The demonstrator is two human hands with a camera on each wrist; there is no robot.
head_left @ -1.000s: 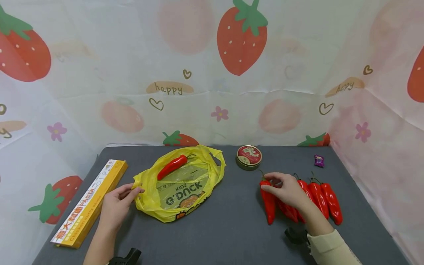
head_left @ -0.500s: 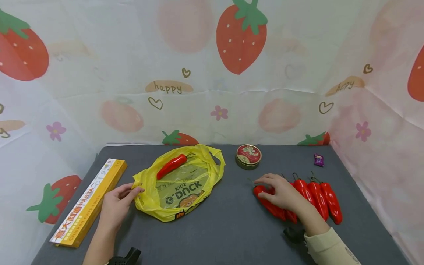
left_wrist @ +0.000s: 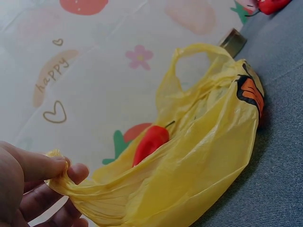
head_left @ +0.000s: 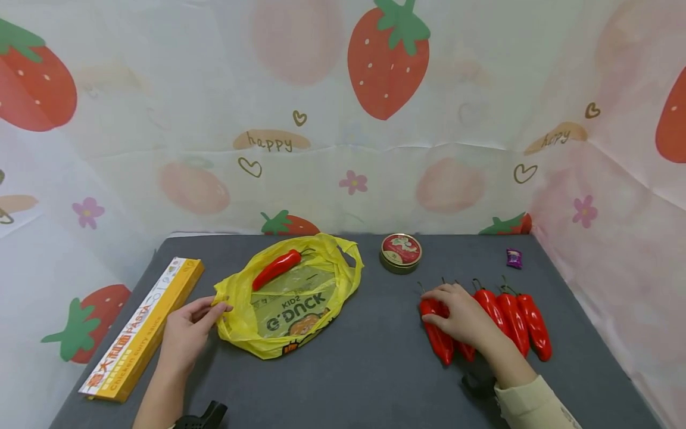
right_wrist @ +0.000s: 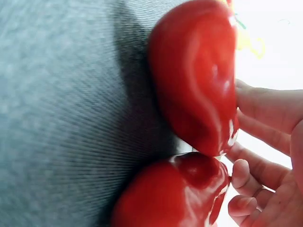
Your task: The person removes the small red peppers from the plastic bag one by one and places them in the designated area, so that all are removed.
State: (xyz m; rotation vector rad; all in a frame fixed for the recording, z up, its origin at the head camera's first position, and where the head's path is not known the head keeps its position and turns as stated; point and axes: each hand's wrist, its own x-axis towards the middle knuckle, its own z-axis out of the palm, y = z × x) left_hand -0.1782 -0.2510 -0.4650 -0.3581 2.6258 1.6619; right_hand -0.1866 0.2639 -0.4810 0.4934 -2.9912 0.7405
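Note:
My left hand [head_left: 187,328] pinches the left edge of a yellow plastic bag [head_left: 236,310] between thumb and fingers; the left wrist view shows the bunched edge in the grip. The bag lies open on the table with one red chili pepper [head_left: 277,269] inside it. On the right, my right hand [head_left: 461,313] holds the leftmost red chili pepper [head_left: 440,342] of a row, thumb on its near side. Another pepper [right_wrist: 161,198] lies close beside the held pepper [right_wrist: 196,75] in the right wrist view. Several more red peppers [head_left: 514,325] lie under and right of the hand.
A long yellow pasta box [head_left: 142,330] lies on the left of the dark grey table [head_left: 343,381]. A round red-lidded tin [head_left: 401,253] stands at the back, and a small purple wrapped candy [head_left: 514,258] lies at the back right. Strawberry-print cloth hangs behind.
The leftmost pepper under my right hand first tilted over against its neighbours, then swung back to a steeper angle, apart from them. My left hand and the bag stayed in place.

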